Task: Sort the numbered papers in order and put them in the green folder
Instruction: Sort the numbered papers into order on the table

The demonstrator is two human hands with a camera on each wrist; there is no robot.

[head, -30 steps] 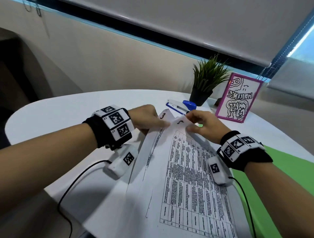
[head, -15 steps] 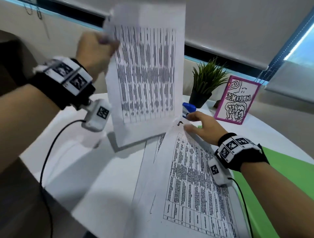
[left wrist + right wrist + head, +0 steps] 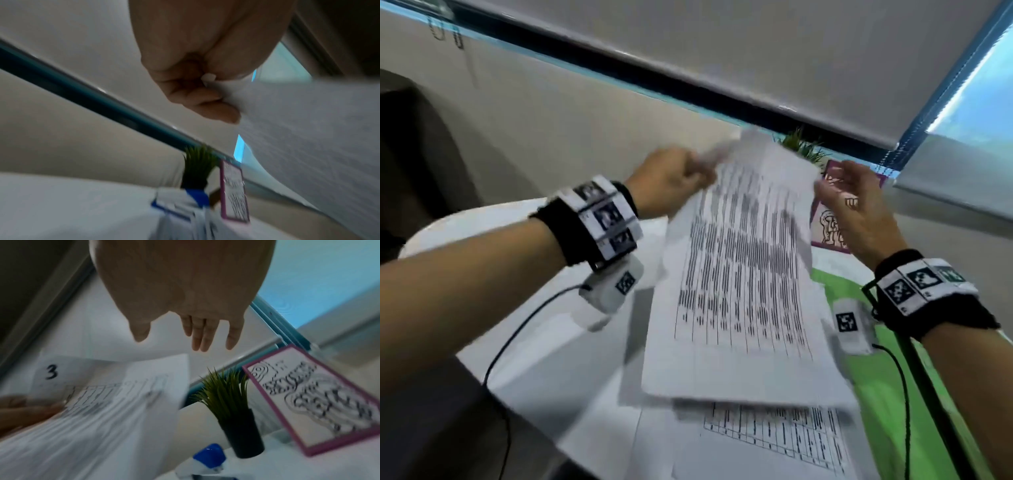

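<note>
Over the white table [image 3: 544, 363] my left hand [image 3: 669, 181], pinching the corner of the sheet marked 3 [image 3: 743, 274], had swung it down from up high toward my open right hand [image 3: 859, 212], above the papers on the table [image 3: 774, 442] by the green folder [image 3: 887, 383].

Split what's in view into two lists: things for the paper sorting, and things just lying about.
For the job:
- sheet 3, pinched by the left hand
- papers on the table
- green folder
- right hand, open beside the sheet

Lying about:
- plant
- pink-framed drawing
- blue stapler
</note>
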